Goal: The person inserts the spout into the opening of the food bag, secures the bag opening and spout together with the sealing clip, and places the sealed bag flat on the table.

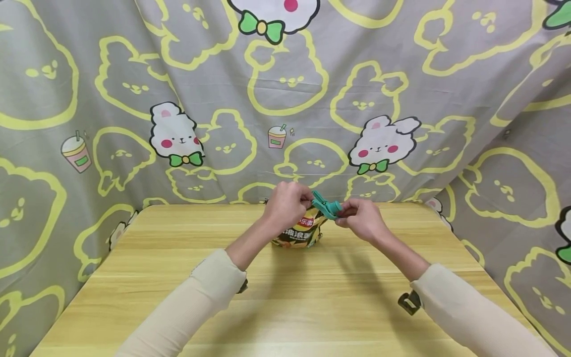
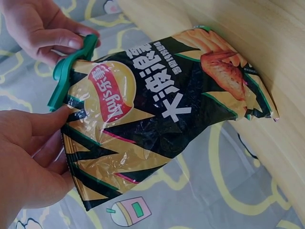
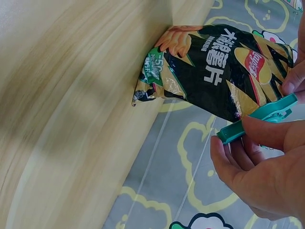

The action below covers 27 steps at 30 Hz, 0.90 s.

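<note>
A black and gold chip bag (image 1: pixel 298 237) with a red and yellow logo stands upright on the table. My left hand (image 1: pixel 287 206) pinches its top edge; in the left wrist view, thumb and fingers of that left hand (image 2: pixel 28 162) grip the flattened rim. My right hand (image 1: pixel 363 219) holds a teal plastic bag clip (image 1: pixel 331 209) with a round knob. The clip (image 2: pixel 61 81) lies along the other part of the bag's top edge. In the right wrist view, the right thumb presses on one end of the clip (image 3: pixel 259 117), fingers beneath it.
The light wooden table (image 1: pixel 214 297) reaches back to a grey curtain (image 1: pixel 214 74) with yellow outlines and cartoon rabbits. The curtain hangs right behind the bag and along both sides. A dark wrist mount (image 1: pixel 409 301) sticks out at the right sleeve.
</note>
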{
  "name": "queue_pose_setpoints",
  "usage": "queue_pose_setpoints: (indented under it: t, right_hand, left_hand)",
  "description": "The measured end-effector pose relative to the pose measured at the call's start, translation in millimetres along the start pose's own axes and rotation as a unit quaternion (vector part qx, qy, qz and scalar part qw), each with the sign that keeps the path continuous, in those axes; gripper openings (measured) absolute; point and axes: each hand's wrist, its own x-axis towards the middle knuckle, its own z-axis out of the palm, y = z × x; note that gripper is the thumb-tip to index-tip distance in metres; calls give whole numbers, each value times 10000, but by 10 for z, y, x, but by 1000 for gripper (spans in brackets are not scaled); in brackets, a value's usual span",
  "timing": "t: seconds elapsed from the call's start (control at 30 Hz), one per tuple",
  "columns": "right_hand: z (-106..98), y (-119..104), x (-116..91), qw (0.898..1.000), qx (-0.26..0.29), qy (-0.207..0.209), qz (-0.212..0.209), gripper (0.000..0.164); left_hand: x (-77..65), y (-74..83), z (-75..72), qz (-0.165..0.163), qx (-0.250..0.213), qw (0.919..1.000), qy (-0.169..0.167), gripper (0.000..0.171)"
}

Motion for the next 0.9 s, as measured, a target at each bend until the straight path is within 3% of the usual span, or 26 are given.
queue_pose_setpoints:
  t: [0.9]
  right_hand:
    - [36, 28, 25, 9999, 36, -26, 155, 23]
  left_hand:
    - [-16, -2, -9, -87, -137, 9999, -18, 16]
